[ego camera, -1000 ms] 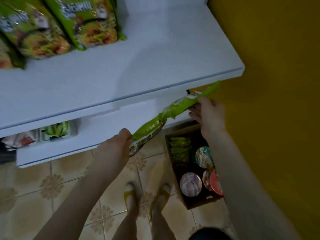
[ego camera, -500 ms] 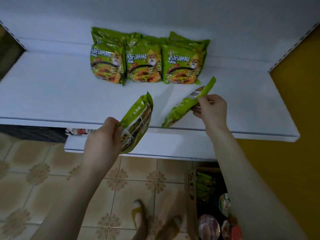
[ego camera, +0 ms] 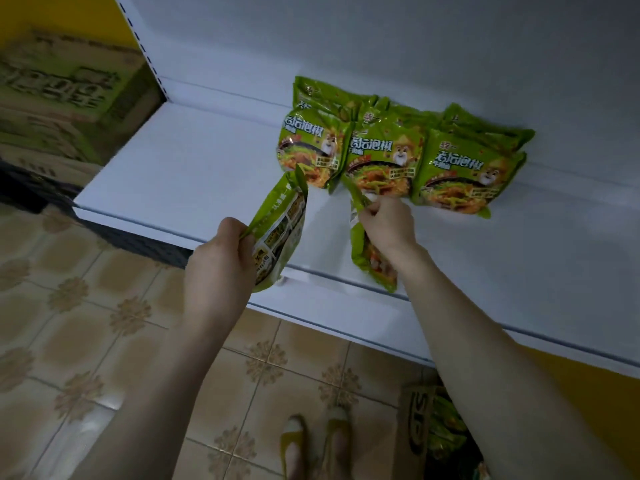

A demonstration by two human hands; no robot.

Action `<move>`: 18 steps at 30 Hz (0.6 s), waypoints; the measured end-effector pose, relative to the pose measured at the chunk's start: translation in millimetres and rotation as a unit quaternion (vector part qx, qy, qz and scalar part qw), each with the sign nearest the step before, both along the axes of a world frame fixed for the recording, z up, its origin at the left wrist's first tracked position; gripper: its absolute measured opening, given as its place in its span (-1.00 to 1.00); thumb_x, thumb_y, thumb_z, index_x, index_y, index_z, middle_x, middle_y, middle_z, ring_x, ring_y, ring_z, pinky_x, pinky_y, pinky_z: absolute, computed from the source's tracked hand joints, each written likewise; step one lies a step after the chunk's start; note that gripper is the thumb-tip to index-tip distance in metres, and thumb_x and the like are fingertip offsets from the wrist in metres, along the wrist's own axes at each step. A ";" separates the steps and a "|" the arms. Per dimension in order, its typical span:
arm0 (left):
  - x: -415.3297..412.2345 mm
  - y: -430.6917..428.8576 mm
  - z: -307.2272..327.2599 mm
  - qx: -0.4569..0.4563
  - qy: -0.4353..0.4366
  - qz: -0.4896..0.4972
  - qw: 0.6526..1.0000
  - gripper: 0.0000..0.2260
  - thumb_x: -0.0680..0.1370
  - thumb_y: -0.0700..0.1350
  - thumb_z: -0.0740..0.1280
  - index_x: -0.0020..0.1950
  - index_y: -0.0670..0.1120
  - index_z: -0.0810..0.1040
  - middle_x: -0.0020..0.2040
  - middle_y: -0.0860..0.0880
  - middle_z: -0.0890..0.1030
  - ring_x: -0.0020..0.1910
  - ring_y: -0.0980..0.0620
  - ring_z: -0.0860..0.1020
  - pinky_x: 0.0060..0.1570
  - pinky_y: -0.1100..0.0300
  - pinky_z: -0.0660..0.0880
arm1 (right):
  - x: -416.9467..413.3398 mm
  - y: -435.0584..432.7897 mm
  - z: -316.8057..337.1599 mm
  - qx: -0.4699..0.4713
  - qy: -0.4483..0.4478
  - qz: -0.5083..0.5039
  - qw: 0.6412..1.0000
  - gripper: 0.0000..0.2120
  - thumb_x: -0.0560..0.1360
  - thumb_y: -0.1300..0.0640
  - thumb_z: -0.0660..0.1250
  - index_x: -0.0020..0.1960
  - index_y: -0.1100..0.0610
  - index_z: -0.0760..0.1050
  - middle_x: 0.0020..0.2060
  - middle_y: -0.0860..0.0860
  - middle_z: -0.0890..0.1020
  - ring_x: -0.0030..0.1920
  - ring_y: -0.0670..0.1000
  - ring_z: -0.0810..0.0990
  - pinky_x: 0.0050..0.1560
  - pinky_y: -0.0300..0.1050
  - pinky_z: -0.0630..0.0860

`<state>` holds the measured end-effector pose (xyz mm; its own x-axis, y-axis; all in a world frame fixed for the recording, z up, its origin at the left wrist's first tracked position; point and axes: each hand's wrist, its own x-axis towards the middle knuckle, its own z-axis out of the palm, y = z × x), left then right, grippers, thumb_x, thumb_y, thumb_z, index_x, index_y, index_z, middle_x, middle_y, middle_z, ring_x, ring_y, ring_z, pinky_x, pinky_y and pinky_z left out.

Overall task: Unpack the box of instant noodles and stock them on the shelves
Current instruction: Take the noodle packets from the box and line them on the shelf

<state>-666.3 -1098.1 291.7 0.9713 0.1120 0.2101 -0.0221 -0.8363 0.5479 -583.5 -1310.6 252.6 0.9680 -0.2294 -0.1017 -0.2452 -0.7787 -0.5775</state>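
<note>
Several green instant noodle packets (ego camera: 391, 154) lie in a row of stacks at the back of the white shelf (ego camera: 194, 174). My left hand (ego camera: 221, 258) grips one green packet (ego camera: 280, 233) by its side seam, held upright over the shelf's front edge. My right hand (ego camera: 388, 225) pinches the top seam of another green packet (ego camera: 372, 261), which hangs just above the shelf in front of the middle stack. The open cardboard box (ego camera: 419, 420) with more green packets sits on the floor at the lower right, mostly hidden by my right arm.
Stacked cardboard cartons (ego camera: 65, 98) with green print stand left of the shelf. A white back panel (ego camera: 381, 39) rises behind the shelf. Tiled floor (ego camera: 86, 323) lies below, with my feet in slippers (ego camera: 311, 441) near the box. A yellow wall shows at the right.
Both hands have moved forward over the shelf with their packets. The right packet now hangs close in front of the middle stack. The view has shifted right and nearer to the shelf.
</note>
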 end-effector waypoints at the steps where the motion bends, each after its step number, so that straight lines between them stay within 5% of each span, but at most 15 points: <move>1: -0.4 3.2 -1.2 0.001 0.000 0.009 1.000 -0.87 0.59 -0.20 0.19 -0.05 -0.26 0.43 -0.43 -0.12 0.41 -0.46 -0.19 0.41 -0.47 0.06 0.31 | 3.2 9.5 -5.0 -0.010 0.011 0.020 1.000 -0.59 0.51 0.19 0.23 -0.47 0.13 0.18 -0.53 0.02 0.27 -0.50 -0.05 0.25 -0.50 -0.12 0.08; 5: -2.8 12.6 -5.4 -0.002 0.011 0.048 0.999 -0.88 0.59 -0.21 0.19 -0.04 -0.26 0.44 -0.41 -0.15 0.45 -0.44 -0.20 0.44 -0.45 0.00 0.38 | 11.7 40.9 -30.3 -0.066 0.050 0.076 0.994 -0.58 0.53 0.18 0.22 -0.47 0.13 0.19 -0.51 0.03 0.32 -0.48 0.01 0.31 -0.50 -0.14 0.10; 10: -9.2 17.5 -10.2 -0.008 0.019 0.070 0.997 -0.88 0.59 -0.22 0.18 -0.06 -0.26 0.44 -0.38 -0.14 0.45 -0.45 -0.15 0.42 -0.45 0.06 0.35 | 10.4 52.9 -47.1 -0.059 0.108 0.094 0.988 -0.73 0.54 0.17 0.21 -0.34 0.19 0.38 -0.24 0.13 0.55 -0.12 0.15 0.57 -0.29 -0.17 0.33; 14: -10.9 17.5 -12.0 -0.007 0.038 0.093 0.995 -0.88 0.60 -0.19 0.16 0.01 -0.21 0.45 -0.31 -0.11 0.46 -0.41 -0.13 0.42 -0.46 0.14 0.29 | 12.9 11.8 -43.8 0.093 0.042 -0.016 0.995 -0.82 0.52 0.18 0.22 -0.17 0.21 0.54 -0.27 0.08 0.58 -0.17 0.11 0.54 -0.20 -0.16 0.36; 18: -11.5 14.2 -12.2 -0.008 0.031 0.102 0.994 -0.86 0.59 -0.21 0.17 -0.01 -0.27 0.45 -0.33 -0.12 0.45 -0.44 -0.09 0.37 -0.48 0.19 0.26 | 2.9 -41.8 -52.1 0.089 0.027 -0.129 0.987 -0.78 0.53 0.18 0.22 0.01 0.30 0.56 -0.02 0.22 0.62 0.03 0.20 0.57 -0.08 -0.11 0.40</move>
